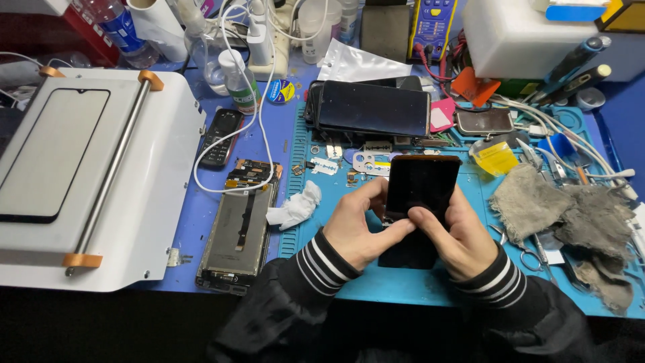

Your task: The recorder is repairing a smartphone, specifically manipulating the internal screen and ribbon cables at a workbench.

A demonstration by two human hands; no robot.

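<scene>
Two hands (410, 232) gripping black phone (422, 185), yellow packet (496, 158) beside

Both my forearms reach in from below, in striped cuffs. My left hand (356, 225) curls on the left edge of the dark phone (422, 185); my right hand (457, 235) grips its right side, thumb laid across it.

A phone-repair workshop is shown. The worktop (282, 128) is covered by a blue repair mat (403, 282), on which small screws and metal parts are scattered. An opened phone with exposed boards (242, 225) is laid beside a white screen-separating machine (101, 181). A yellow multimeter (432, 27), solvent bottles (240, 81), tweezers, screwdrivers (571, 64), cables and dirty grey rags (571, 215) are crowded along the back and right.
</scene>
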